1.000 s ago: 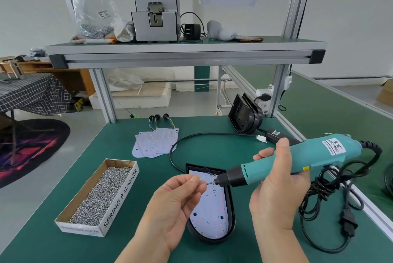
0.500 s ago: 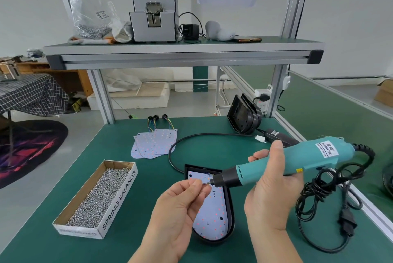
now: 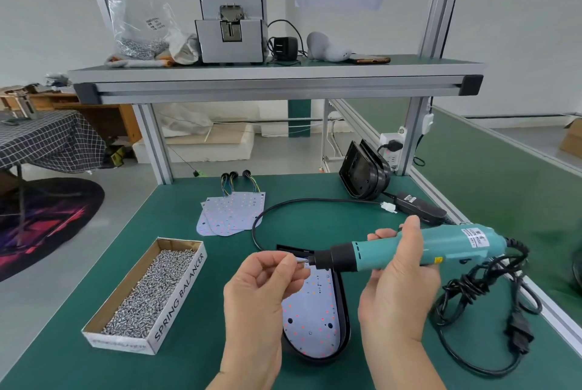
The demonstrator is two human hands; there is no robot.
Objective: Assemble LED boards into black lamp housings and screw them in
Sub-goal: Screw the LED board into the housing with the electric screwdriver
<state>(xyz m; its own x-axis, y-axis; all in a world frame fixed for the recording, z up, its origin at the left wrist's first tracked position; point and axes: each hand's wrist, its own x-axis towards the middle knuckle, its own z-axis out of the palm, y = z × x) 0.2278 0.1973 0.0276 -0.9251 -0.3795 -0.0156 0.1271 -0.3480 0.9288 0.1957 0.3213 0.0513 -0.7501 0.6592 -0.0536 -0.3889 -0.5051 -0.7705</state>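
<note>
- LED board [image 3: 310, 320] sits in the black lamp housing [image 3: 345, 326] on the tabletop [image 3: 204, 358], directly under both hands.
- Left hand [image 3: 261, 288], above the board's upper end, pinches the bit [image 3: 301, 260] at its tip.
- Right hand [image 3: 400, 279] grips the teal electric screwdriver [image 3: 450, 246].

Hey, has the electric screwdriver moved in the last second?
Yes, a little. Against the black lamp housing, which has stayed put, the electric screwdriver in the right hand has slid left and its rear end has dropped, so it lies flatter.
</note>
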